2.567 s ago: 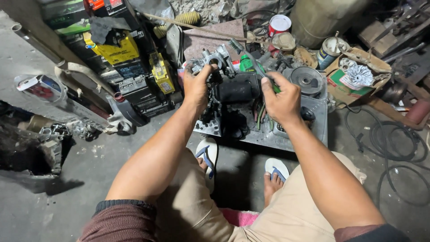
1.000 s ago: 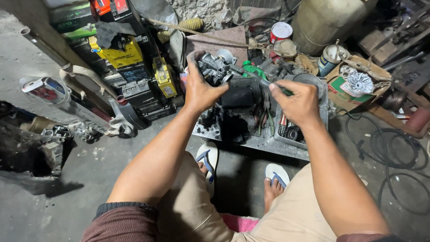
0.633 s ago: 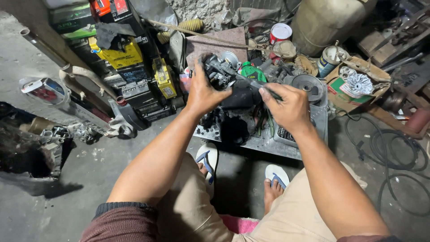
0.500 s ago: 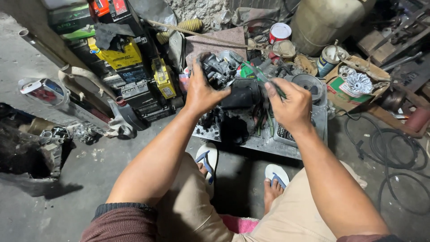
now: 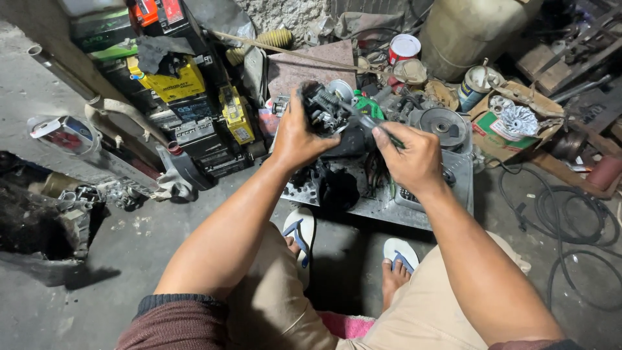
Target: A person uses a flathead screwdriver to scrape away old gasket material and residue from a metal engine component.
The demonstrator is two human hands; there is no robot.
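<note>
Both hands have lifted higher: left hand (image 5: 295, 139) grips the engine part (image 5: 322, 110), right hand (image 5: 409, 159) pinches a screwdriver (image 5: 366, 120); holding steady helps.

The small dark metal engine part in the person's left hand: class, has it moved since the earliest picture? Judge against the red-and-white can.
Yes. The left hand has lifted the engine part off the metal tray, up towards the red-and-white can.
</note>
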